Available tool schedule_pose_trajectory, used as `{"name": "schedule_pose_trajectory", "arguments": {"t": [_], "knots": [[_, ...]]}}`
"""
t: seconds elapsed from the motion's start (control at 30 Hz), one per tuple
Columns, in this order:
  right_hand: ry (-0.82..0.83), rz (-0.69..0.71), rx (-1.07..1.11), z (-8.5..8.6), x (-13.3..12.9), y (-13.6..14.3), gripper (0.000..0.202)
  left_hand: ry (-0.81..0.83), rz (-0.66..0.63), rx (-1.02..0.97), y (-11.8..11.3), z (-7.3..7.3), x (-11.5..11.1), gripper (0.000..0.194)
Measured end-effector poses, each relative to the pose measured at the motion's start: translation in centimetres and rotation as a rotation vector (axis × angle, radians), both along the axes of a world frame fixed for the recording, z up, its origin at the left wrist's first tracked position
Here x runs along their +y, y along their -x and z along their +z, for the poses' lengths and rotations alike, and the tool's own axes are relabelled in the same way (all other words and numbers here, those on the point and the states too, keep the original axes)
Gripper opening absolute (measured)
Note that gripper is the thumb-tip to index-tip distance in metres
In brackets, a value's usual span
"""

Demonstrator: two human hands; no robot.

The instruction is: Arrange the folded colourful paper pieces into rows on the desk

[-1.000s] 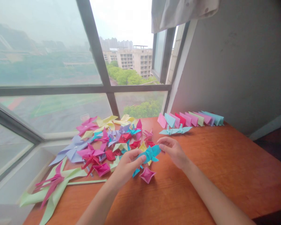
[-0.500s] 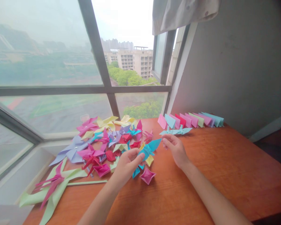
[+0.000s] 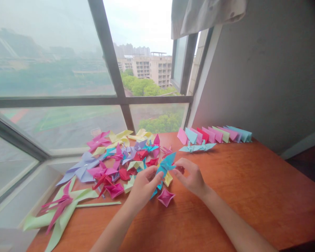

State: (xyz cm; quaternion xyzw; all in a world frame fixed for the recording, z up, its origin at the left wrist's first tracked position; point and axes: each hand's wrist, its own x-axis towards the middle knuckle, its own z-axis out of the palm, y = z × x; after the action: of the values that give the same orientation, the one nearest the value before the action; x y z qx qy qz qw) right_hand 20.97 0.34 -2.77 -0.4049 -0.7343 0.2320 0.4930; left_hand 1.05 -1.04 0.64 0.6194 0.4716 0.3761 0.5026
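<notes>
A bright blue paper crane [image 3: 166, 163] is held above the table, its wing pointing up and to the right. My left hand [image 3: 147, 182] pinches its left side between thumb and fingers. From the right, my right hand [image 3: 193, 176] has its thumb and forefinger closed at a small point of the crane; the fingertips partly hide it. Just below the hands sits a pink folded paper star box [image 3: 166, 197]. A yellow folded piece [image 3: 168, 179] shows behind the crane.
A heap of folded paper cranes and pinwheels lies on the left, with a large pale green pinwheel [image 3: 65, 210] in front. A light blue crane [image 3: 197, 147] stands before a row of folded papers [image 3: 217, 134]. Windows border the wooden table [image 3: 241, 189].
My right hand has moved slightly left and down, from the wing tip to a point nearer the crane's body. The crane has turned, its wing now angled more steeply upward.
</notes>
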Motion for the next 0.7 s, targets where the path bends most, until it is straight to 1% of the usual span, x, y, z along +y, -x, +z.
{"name": "schedule_pose_trajectory", "arguments": {"t": [0.17, 0.33, 0.6, 0.7], "knots": [[-0.003, 0.017, -0.034, 0.09, 0.01, -0.05, 0.012, -0.041, -0.019, 0.033, 0.06, -0.38, 0.05, 0.035], [0.0, 0.035, -0.057, 0.16, -0.11, 0.03, 0.014, -0.055, -0.031, 0.044, -0.06, -0.2, -0.07, 0.035], [0.014, 0.077, -0.055, -0.02, -0.13, -0.04, 0.014, -0.115, -0.052, 0.12, -0.07, -0.14, -0.04, 0.034], [0.011, 0.061, -0.046, 0.0, -0.13, 0.0, 0.015, -0.117, -0.057, 0.13, -0.04, -0.21, -0.01, 0.034]]}}
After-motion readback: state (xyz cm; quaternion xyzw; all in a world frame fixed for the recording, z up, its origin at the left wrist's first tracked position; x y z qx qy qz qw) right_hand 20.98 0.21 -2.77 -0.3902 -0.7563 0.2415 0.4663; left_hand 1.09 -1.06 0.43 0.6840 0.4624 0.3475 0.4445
